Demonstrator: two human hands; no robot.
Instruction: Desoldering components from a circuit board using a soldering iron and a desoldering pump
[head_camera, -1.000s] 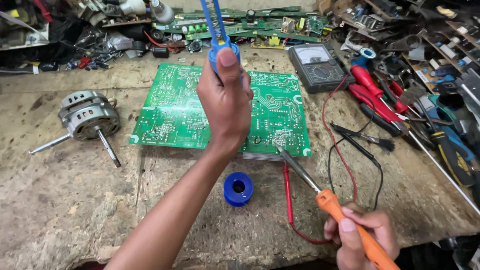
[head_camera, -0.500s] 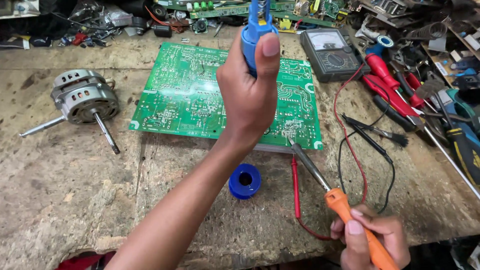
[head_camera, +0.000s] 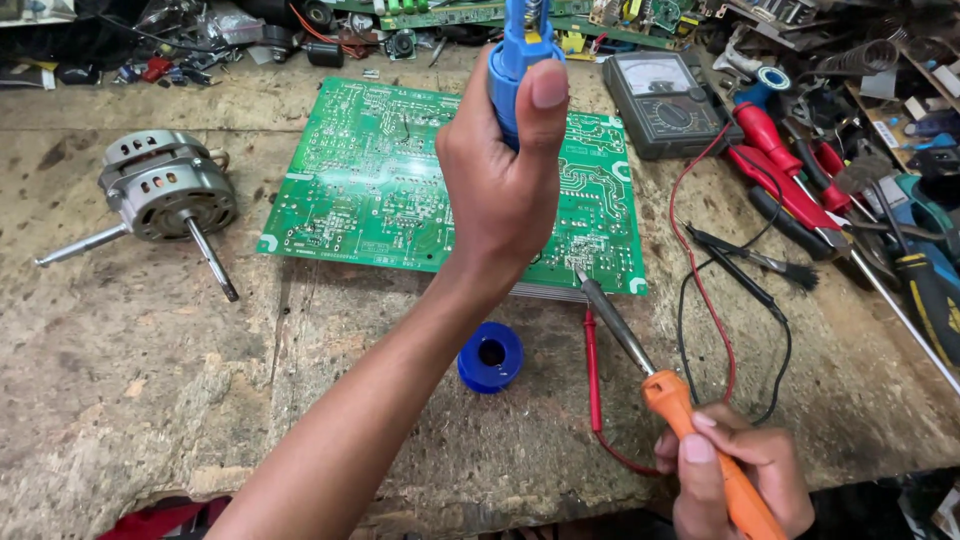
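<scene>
Left hand (head_camera: 505, 190) raised at 12 o'clock, grip wrapped tight round a blue desoldering pump (head_camera: 522, 60), thumb pressed on its side. Pump's upper end cut off by the top edge; its nozzle hidden behind the palm.

Right hand (head_camera: 735, 470) at 5 o'clock, grip pinching the orange handle of a soldering iron (head_camera: 655, 380). Handle's rear runs out of frame. Iron tip rests at the lower right corner of the green circuit board (head_camera: 380, 190); whether it touches a pad is too fine to tell.

Board lies flat at centre of the worn wooden surface (head_camera: 130, 400), solder side up, its middle blocked by the left hand and forearm. White markings on it too small to make out.

Blue solder spool (head_camera: 491, 356) just below the board, at 6 o'clock, partly behind the forearm. Analogue multimeter (head_camera: 665, 105) at 1 o'clock, dark grey with pale dial; red lead (head_camera: 592, 390) and black lead (head_camera: 735, 275) trail down at 3 to 5 o'clock. Small electric motor (head_camera: 165, 190) with shaft at 9 o'clock. Red-handled pliers (head_camera: 790, 175) and screwdrivers at 2 o'clock, heaped, hard to separate. Back edge: clutter of boards and parts, indistinct.
</scene>
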